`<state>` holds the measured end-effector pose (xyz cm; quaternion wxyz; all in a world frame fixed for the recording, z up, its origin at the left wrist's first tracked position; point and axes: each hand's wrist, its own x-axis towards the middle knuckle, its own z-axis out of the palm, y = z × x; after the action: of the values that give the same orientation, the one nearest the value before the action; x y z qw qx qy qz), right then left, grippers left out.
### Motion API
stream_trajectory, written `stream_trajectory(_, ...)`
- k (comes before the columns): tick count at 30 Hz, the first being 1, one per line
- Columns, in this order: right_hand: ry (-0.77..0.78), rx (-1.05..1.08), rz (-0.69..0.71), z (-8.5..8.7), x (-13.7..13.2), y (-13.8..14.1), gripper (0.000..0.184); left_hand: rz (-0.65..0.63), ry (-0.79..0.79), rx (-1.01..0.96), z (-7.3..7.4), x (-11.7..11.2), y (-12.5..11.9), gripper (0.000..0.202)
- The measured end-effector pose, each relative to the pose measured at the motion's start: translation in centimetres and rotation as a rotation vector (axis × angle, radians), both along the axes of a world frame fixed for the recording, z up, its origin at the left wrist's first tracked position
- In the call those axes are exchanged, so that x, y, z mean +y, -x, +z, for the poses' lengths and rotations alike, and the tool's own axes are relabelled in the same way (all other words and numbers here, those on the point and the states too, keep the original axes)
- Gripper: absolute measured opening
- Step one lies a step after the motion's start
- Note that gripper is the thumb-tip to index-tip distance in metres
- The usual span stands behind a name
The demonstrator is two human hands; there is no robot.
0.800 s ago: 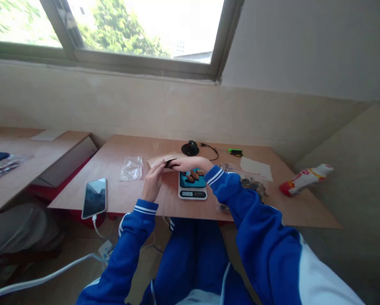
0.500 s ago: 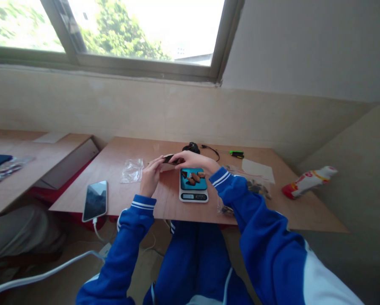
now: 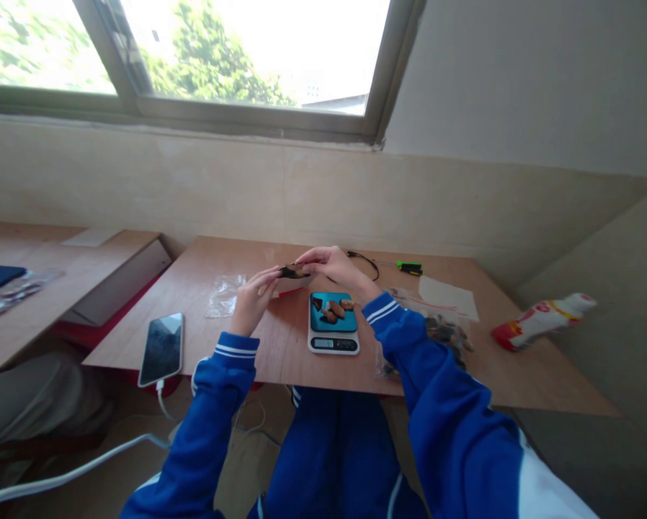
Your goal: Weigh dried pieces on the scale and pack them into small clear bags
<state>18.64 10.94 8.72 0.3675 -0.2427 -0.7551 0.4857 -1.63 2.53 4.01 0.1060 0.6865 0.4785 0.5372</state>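
Both my hands are raised over the wooden table (image 3: pixel 280 346), pinching a small packet (image 3: pixel 294 277) with dark contents between them. My left hand (image 3: pixel 252 295) grips its left end; my right hand (image 3: pixel 331 265) grips its right end from above. Just below and to the right sits a small digital scale (image 3: pixel 333 324) with a teal platform carrying a few brown pieces (image 3: pixel 334 311). My blue sleeves with white stripes reach in from below.
An empty clear plastic bag (image 3: pixel 223 294) lies left of my hands. A phone (image 3: pixel 161 347) on a white cable rests at the table's left edge. A clear bag of dark pieces (image 3: pixel 442 333), a white paper (image 3: pixel 447 297), a green pen (image 3: pixel 410 267), a black cable and a red-white bottle (image 3: pixel 542 321) lie right.
My right hand came off the scale, exposing the brown pieces on it, and joined my left hand on the packet. Both hands lifted it slightly higher.
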Motion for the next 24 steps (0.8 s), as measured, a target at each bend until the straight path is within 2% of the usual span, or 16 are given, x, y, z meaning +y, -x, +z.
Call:
stream_trajectory(3,0.054,0.158,-0.116,-0.4,0.6,-0.9,0.035,0.022,-0.005,0.003,0.0,0.2,0.2,0.025)
stream_trajectory(6,0.157,0.33,-0.245,-1.2,1.1,-3.1,0.045,0.05,-0.013,0.019,0.3,0.5,0.3,0.024)
stream_trajectory(10,0.19,0.391,-0.392,-3.5,0.7,-7.3,0.046,0.079,-0.028,0.028,0.5,0.4,0.4,0.023)
stream_trajectory(12,0.149,0.291,-0.447,-5.0,0.1,-9.0,0.038,0.077,-0.032,0.036,0.5,0.0,0.4,0.022)
stream_trajectory(15,0.051,0.005,-0.464,-7.0,-0.5,-10.1,0.021,0.064,-0.036,0.062,0.2,-1.0,0.3,0.022)
stream_trajectory(17,-0.052,-0.212,-0.448,-8.0,-0.4,-9.7,0.014,0.038,-0.038,0.088,0.0,-1.7,0.4,0.022)
stream_trajectory(20,-0.184,-0.451,-0.384,-9.0,0.3,-8.3,0.017,-0.016,-0.03,0.121,-0.3,-2.5,0.5,0.023)
stream_trajectory(24,-0.202,-0.535,-0.3,-10.1,1.0,-6.7,0.016,-0.031,-0.029,0.128,-0.7,-3.4,0.8,0.024)
